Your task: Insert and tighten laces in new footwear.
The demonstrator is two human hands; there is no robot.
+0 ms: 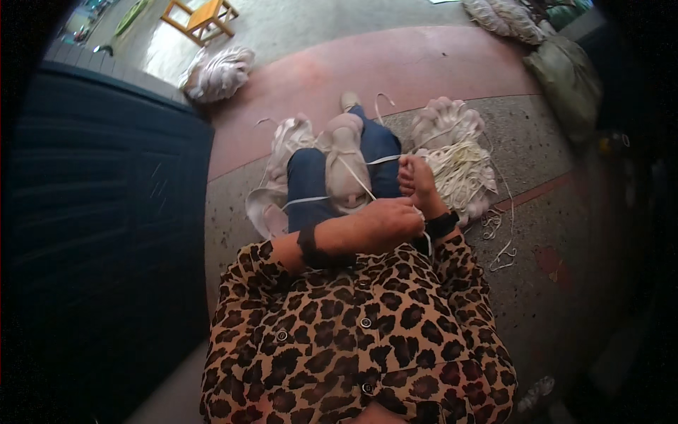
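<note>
Across my lap lies a long bundle of soft, pale pinkish-white pieces, wound with narrow white cord. My left hand crosses in front of my body, closed around the cord; a short length hangs below the fist. My right hand is a fist just beyond it, gripping another stretch of cord that runs left over my thigh to the bundle. What the pieces in the bundle are I cannot make out. Another pale bundle rests beside my left leg, with cord leading from it.
To my right, a heap of loose white cords lies against another tied pale bundle. A dark blue panelled door or wall rises at my left. Farther off are a pale bundle, a wooden stool and a greyish sack.
</note>
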